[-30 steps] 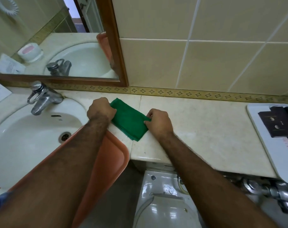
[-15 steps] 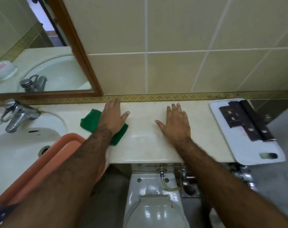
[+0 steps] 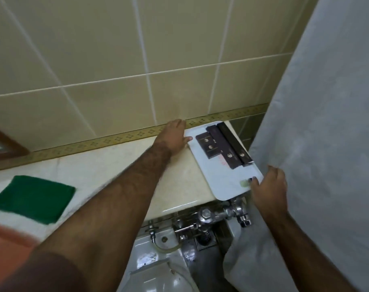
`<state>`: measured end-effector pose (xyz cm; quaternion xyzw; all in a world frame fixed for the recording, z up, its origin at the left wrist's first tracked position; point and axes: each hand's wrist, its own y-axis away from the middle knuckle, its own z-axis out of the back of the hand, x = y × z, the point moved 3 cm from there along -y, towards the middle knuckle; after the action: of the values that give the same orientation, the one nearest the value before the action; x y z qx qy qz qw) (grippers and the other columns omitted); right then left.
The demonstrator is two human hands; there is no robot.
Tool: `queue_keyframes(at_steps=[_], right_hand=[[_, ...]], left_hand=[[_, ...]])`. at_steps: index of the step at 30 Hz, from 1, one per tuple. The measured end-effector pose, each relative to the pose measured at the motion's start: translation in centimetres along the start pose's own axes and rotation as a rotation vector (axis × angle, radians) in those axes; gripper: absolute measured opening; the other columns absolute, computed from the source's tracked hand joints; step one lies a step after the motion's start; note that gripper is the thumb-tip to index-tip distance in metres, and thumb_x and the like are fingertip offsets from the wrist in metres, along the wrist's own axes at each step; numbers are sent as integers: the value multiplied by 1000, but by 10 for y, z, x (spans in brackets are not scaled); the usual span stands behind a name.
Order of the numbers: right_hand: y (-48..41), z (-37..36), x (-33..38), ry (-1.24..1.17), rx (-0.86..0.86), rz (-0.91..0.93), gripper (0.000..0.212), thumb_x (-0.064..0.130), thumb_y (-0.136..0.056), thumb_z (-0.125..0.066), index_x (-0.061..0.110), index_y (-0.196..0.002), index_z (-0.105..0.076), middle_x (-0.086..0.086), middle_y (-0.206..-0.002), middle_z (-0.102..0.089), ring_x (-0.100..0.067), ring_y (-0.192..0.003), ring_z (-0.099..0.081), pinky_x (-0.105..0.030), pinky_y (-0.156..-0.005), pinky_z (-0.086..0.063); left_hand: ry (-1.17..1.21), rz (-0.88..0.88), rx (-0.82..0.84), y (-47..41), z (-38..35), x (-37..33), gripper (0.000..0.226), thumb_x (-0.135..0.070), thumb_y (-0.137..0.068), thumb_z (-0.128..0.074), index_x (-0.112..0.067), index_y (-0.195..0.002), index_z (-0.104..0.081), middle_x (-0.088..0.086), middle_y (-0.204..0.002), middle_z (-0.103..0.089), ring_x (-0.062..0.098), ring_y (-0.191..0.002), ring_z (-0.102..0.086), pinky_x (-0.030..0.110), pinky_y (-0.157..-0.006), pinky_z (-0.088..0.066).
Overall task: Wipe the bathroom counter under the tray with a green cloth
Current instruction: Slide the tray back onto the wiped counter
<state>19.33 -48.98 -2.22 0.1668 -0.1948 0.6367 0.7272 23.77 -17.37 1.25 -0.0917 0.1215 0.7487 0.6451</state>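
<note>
A folded green cloth (image 3: 34,199) lies alone on the beige counter (image 3: 179,182), far left. At the counter's right end sits a white tray (image 3: 219,178) carrying several dark boxes (image 3: 221,148); its near corner overhangs the counter edge. My left hand (image 3: 175,135) holds the tray's far left corner by the wall, thumb resting on the rim. My right hand (image 3: 267,186) grips the near right corner, thumb on top and fingers hidden below. The tray still rests flat on the counter.
A pale shower curtain (image 3: 326,144) hangs right against the tray and my right hand. Below the counter are a chrome flush valve (image 3: 211,216) and a white toilet (image 3: 158,270). An orange basin (image 3: 6,239) shows at lower left, a mirror frame (image 3: 4,142) at far left.
My left hand let go of the cloth, which stays on the counter. Both hands moved right to the white tray and took hold of it. My view swung right.
</note>
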Motion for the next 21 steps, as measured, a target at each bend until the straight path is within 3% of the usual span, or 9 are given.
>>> queue_keyframes(at_steps=[4, 6, 7, 9, 10, 12, 14, 17, 21], right_hand=[[-7, 2, -37, -206, 18, -197, 66, 16, -94, -71, -8, -147, -39, -32, -140, -53, -44, -129, -53, -43, -108, -45], [-14, -6, -50, -355, 79, -313, 52, 23, -91, -74, -4, -130, -56, -26, -118, -70, -41, -110, -69, -38, -97, -54], [-16, -8, -55, -453, 127, -382, 38, 25, -89, -75, -1, -114, -65, -21, -100, -76, -38, -93, -76, -42, -90, -60], [-13, -14, -62, -744, 249, -547, 21, 20, -86, -80, 1, -90, -72, -12, -71, -77, -29, -67, -78, -42, -72, -67], [-8, -17, -59, -870, 318, -617, 19, 17, -85, -82, 1, -88, -72, -11, -66, -76, -27, -63, -78, -36, -64, -66], [3, -19, -50, -985, 425, -653, 18, 10, -85, -83, -3, -91, -72, -14, -70, -78, -27, -65, -79, -29, -58, -63], [12, -23, -41, -1013, 451, -646, 15, 3, -86, -80, -8, -90, -70, -23, -80, -78, -33, -74, -81, -31, -61, -65], [12, -28, -36, -1015, 381, -680, 12, -3, -86, -77, -11, -88, -68, -28, -84, -77, -38, -79, -80, -33, -65, -67], [7, -26, -33, -930, 305, -647, 9, -5, -81, -78, -8, -82, -69, -24, -82, -79, -32, -74, -81, -34, -65, -67]], left_hand=[[-58, 53, 21, -31, -23, -12, 42, -26, -97, -61, -8, -136, -61, 17, -141, -60, 35, -130, -53, 39, -109, -41], [-59, 102, 0, -39, -30, -12, 37, -23, -95, -61, -9, -129, -65, 18, -132, -66, 37, -122, -60, 40, -102, -46], [-52, 125, -17, -43, -34, -14, 36, -22, -96, -61, -7, -128, -66, 18, -131, -66, 38, -121, -61, 40, -101, -47], [-26, 173, -48, -49, -42, -16, 38, -22, -96, -60, -5, -130, -65, 20, -130, -66, 40, -120, -61, 40, -102, -46], [-8, 197, -65, -51, -45, -15, 38, -21, -97, -60, -3, -130, -65, 21, -130, -66, 40, -120, -60, 41, -102, -45], [16, 235, -97, -58, -51, -16, 38, -19, -96, -61, -1, -129, -66, 22, -129, -66, 41, -121, -60, 41, -103, -44], [28, 274, -115, -61, -53, -15, 35, -15, -95, -61, 0, -127, -68, 22, -129, -67, 41, -121, -60, 41, -105, -44], [38, 313, -114, -62, -51, -12, 32, -3, -93, -58, -1, -122, -71, 23, -125, -69, 41, -119, -62, 42, -104, -46], [81, 329, -135, -51, -39, -7, 36, 3, -90, -58, -1, -122, -72, 20, -126, -69, 39, -120, -62, 38, -105, -45]])
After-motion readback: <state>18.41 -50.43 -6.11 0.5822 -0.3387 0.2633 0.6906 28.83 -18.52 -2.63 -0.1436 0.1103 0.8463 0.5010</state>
